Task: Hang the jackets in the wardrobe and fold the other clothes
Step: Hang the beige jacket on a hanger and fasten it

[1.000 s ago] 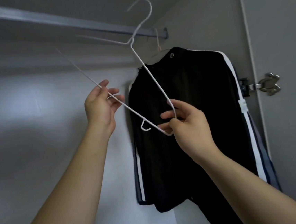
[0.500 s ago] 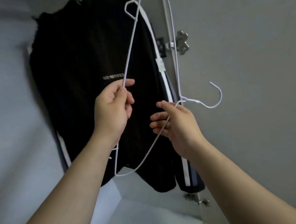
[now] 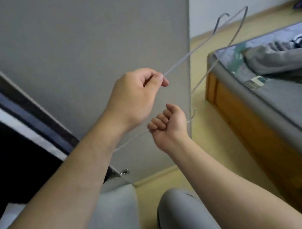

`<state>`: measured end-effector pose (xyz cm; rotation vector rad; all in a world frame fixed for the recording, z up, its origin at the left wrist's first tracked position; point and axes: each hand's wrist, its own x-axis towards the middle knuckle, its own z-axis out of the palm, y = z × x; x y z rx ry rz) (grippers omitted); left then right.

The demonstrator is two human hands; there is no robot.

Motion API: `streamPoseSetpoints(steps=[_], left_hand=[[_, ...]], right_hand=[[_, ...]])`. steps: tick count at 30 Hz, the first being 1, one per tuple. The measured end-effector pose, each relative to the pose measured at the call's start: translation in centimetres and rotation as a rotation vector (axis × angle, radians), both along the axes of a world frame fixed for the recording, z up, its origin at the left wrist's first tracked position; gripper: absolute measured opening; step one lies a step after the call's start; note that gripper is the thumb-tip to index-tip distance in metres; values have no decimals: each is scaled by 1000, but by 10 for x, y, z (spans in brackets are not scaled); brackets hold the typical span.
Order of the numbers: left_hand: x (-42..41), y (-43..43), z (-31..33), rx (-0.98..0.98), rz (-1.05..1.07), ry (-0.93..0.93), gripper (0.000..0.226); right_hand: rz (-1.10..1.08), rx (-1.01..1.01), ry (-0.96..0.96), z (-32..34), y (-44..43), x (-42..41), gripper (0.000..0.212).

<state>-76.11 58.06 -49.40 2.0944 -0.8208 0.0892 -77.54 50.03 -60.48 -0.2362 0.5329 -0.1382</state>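
Hanging left of the wardrobe door (image 3: 84, 47), a black jacket (image 3: 7, 165) with a white and blue stripe, motion-blurred, inside the wardrobe opening. Metal hinge (image 3: 123, 172) at the door's lower edge, beside the jacket.

In front of the door, centre frame: left hand (image 3: 137, 95) raised, thumb and forefinger pinching one straight arm of a white wire hanger (image 3: 178, 63), other fingers curled in. Just below and right of it, still in front of the door, right hand (image 3: 169, 123) is a closed fist, palm side toward the camera, fingers wrapped round another arm of the hanger. That wire runs out of the fist down-left, behind the left forearm. A small hooked end sticks up just right of the fist, at the door's right edge.

From the left hand's pinch the wire runs up-right past the door's edge, bends sharply at the top, then comes back down toward the door edge. A second hook shape shows near that bend. Cannot tell whether this is one hanger or two. Hanger is off the rail, held in the air by both hands.

Below the door: the person's knee (image 3: 183, 212) in grey trousers, over a yellowish floor (image 3: 203, 164).

Right of the door: bed (image 3: 238, 115) with a wooden frame and a grey mattress (image 3: 284, 105). A crumpled grey garment (image 3: 279, 55) lies on the mattress, unfolded, well apart from both hands.
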Motion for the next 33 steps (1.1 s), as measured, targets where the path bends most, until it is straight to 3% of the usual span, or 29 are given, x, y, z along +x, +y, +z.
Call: streamPoseSetpoints(steps=[7, 13, 19, 26, 33], left_hand=[[-13, -162, 87, 271, -338, 170, 27], [-66, -249, 167, 388, -590, 217, 24], [-110, -300, 214, 429, -673, 261, 18], [-141, -329, 201, 500, -730, 234, 21], [-155, -341, 144, 787, -876, 303, 40]], right_hand=[[-381, 182, 312, 89, -128, -46, 50], [-602, 372, 408, 174, -191, -119, 51], [-758, 471, 416, 232, -227, -186, 52], [-937, 464, 432, 247, -249, -258, 50], [-1091, 351, 529, 249, -257, -321, 57]])
